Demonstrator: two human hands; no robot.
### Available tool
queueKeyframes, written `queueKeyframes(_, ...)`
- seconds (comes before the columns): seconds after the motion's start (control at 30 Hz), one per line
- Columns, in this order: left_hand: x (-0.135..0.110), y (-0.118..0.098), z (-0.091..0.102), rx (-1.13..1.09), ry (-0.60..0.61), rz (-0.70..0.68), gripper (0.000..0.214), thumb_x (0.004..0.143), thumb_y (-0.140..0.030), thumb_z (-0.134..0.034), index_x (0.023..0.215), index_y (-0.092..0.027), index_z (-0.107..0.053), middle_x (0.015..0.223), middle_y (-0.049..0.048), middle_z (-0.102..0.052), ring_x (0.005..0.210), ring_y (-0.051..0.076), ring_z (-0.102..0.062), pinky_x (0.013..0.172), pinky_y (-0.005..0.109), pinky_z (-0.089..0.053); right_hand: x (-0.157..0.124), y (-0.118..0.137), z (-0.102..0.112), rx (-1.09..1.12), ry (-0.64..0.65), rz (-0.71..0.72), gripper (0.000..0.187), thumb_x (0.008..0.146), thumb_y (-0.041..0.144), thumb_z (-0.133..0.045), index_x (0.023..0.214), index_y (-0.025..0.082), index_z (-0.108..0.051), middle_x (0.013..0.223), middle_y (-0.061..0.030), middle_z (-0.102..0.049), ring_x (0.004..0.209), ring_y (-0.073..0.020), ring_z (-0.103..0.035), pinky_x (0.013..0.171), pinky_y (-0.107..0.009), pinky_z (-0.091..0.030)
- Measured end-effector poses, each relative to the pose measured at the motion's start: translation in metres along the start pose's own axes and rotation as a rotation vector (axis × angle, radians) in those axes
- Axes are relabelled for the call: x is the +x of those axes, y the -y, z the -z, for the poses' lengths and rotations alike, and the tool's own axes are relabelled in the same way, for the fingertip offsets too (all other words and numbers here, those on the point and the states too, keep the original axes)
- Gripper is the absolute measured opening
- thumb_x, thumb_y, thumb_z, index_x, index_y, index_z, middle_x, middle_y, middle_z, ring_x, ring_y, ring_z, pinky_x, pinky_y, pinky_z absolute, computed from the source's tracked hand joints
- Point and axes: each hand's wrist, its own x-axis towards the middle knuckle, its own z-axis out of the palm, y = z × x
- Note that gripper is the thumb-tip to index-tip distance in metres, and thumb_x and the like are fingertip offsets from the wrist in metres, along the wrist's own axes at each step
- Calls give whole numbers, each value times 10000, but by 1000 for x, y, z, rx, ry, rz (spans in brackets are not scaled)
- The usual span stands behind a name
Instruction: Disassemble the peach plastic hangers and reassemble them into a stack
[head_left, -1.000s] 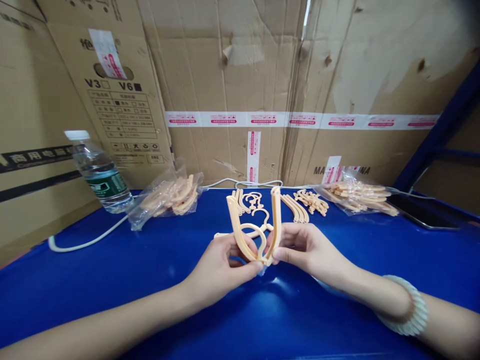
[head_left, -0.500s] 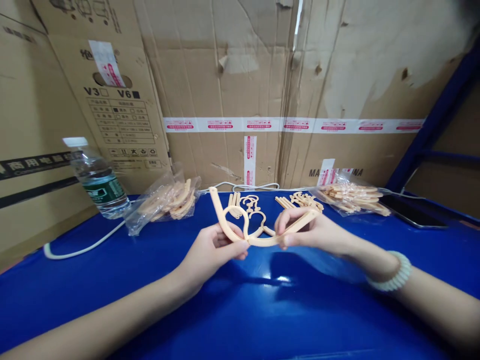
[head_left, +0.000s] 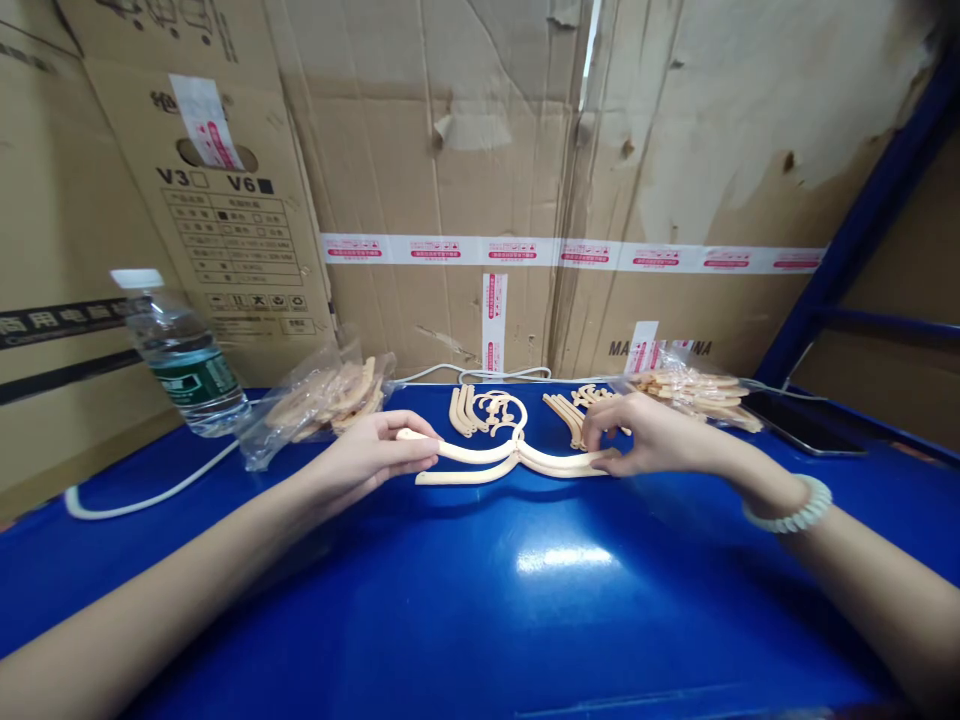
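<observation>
Both my hands hold a beige clothes hanger (head_left: 480, 456) with a round hook and two curved arms spread wide. The fingers of my left hand (head_left: 382, 450) are closed on the end of its left arm. At the right arm's end, my right hand (head_left: 636, 440) pinches it between thumb and fingers. Close against it, low over the blue table, is a second beige hanger (head_left: 457, 477), its left arm showing just in front. Behind lie loose curved hanger arms (head_left: 463, 410), small hooks (head_left: 495, 408) and another group of arms (head_left: 562, 415).
A clear bag of beige parts (head_left: 322, 400) lies at left, and a second bag (head_left: 690, 385) at right. The water bottle (head_left: 184, 360) stands far left beside a white cable (head_left: 150, 507). A dark phone (head_left: 806, 425) lies right. Cardboard (head_left: 442, 170) walls the back of the blue table (head_left: 450, 600).
The held hanger has come down from above the table to beside the second hanger, its arms now spread flatter. My left hand has shifted outward to the left arm's end.
</observation>
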Motion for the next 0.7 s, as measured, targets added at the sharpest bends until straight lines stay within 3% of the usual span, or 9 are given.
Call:
queueKeyframes(0.07,0,1,4,282,44,-84,184,702,-318,-762,765,-167,-678,705,9,-671,693,149,-628,671,264,-510,0,-2,-2,-34,6,17,63,704,111,-675,719,172,-669,838,-20,-671,771,-159,-621,696,-266,-474)
queueKeyframes(0.17,-2,5,4,756,73,-373,145,792,-311,-657,739,-176,-656,761,29,-667,740,184,-613,701,312,-474,1,-2,-5,-67,49,3,63,700,110,-686,721,169,-684,839,-25,-665,780,-166,-615,710,-273,-467)
queueKeyframes(0.27,-4,10,1,1046,115,-615,149,858,-261,-576,747,-178,-632,789,36,-645,767,189,-582,715,313,-437,1,-1,-7,-78,113,-1,44,713,128,-697,721,171,-696,810,-25,-669,773,-174,-612,704,-278,-457)
queueKeyframes(0.43,-7,13,-4,1156,187,-698,130,880,-217,-545,766,-186,-598,774,27,-630,767,183,-561,668,274,-407,2,2,-5,-31,200,-65,23,742,189,-715,750,169,-724,774,-31,-669,709,-171,-600,634,-274,-435)
queueKeyframes(0.57,-9,11,-6,1196,170,-709,129,875,-188,-515,764,-193,-581,774,22,-623,758,181,-558,671,274,-406,0,4,-1,1,234,-136,111,759,276,-718,757,166,-703,754,-36,-657,676,-171,-589,594,-268,-426)
queueKeyframes(0.7,-10,11,-5,1198,140,-688,105,887,-225,-505,854,-196,-600,854,42,-634,807,196,-573,704,289,-431,-2,3,1,2,177,-166,313,752,389,-728,949,155,-661,776,-34,-634,659,-165,-571,590,-265,-421)
